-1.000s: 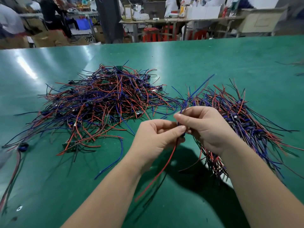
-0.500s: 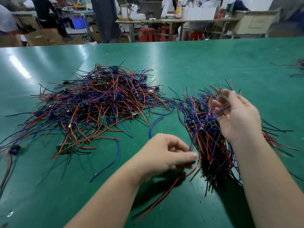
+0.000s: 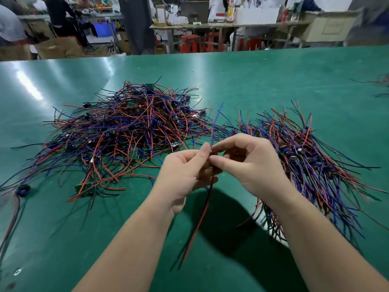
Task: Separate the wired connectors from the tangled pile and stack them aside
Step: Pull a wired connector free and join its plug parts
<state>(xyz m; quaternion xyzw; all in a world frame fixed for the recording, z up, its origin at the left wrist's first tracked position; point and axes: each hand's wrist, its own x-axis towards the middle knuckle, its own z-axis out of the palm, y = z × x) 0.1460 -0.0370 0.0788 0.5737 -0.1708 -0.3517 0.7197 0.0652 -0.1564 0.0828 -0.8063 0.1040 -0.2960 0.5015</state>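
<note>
Left hand (image 3: pixel 185 175) and right hand (image 3: pixel 248 165) both pinch one wired connector (image 3: pixel 211 153), held over the worktop (image 3: pixel 263 81) near its front-centre. Red and black leads (image 3: pixel 207 204) hang down, blue lead (image 3: pixel 215 123) sticks up. Tangled pile (image 3: pixel 126 131) left of centre, sorted stack (image 3: pixel 311 161) toward the right edge. Worktop is glossy green. Cluttered benches (image 3: pixel 210 26) and red stools (image 3: pixel 190 43) beyond the far edge.

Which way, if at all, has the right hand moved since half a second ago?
Yes. The right hand moved left, off the sorted stack, and now pinches a wired connector with the left hand.
</note>
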